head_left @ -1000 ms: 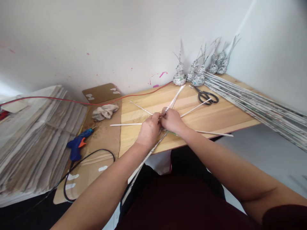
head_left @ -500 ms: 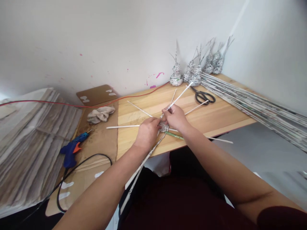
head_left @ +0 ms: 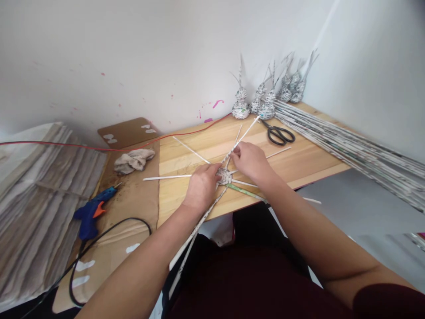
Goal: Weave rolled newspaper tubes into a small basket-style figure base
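Centre (head_left: 225, 177) small, round, tightly woven | strips (head_left: 168, 177) pale, radiating | one (head_left: 246, 192) green

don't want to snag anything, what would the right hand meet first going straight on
The right hand would first meet the pale paper strip at its fingertips; beyond, probably the red cable, though depth is unclear.
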A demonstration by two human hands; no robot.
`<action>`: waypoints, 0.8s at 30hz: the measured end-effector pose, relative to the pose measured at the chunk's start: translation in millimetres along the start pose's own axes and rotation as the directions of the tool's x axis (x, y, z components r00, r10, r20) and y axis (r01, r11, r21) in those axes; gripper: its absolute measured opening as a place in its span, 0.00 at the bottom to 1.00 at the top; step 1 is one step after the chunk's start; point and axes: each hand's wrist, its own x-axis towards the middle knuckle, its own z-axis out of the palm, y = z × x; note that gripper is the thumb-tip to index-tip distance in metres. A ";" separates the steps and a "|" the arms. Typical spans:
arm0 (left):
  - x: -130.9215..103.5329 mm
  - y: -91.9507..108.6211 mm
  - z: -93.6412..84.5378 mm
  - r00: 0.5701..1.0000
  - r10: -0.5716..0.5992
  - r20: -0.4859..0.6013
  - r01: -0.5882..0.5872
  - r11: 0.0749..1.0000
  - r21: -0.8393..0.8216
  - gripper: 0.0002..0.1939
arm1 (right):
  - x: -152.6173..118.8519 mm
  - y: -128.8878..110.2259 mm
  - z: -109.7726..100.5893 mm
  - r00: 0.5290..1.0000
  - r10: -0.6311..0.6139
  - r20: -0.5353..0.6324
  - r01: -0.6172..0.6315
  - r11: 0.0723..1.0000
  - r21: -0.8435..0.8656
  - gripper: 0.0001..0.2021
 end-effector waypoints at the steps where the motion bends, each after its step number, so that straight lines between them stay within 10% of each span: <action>1: 0.6 -0.2 0.0 1.000 -0.001 0.002 0.001 1.000 -0.004 0.16 | 0.2 -0.6 0.0 0.999 0.035 -0.008 -0.035 0.998 -0.043 0.13; 12: 10.4 2.1 -5.6 0.988 -0.064 0.143 0.060 0.998 0.033 0.13 | 10.5 -17.4 -0.9 0.990 0.086 0.116 -0.081 0.996 -0.046 0.08; 19: 12.4 0.5 -5.7 0.985 -0.057 0.163 0.055 0.998 0.019 0.12 | 5.8 -4.3 0.2 0.961 0.174 0.215 -0.244 0.900 0.360 0.07; 24: 11.3 -0.8 -3.6 0.990 -0.046 0.136 0.046 0.999 0.003 0.14 | -7.8 -4.6 -3.2 0.974 -0.109 0.196 -0.014 0.842 0.539 0.07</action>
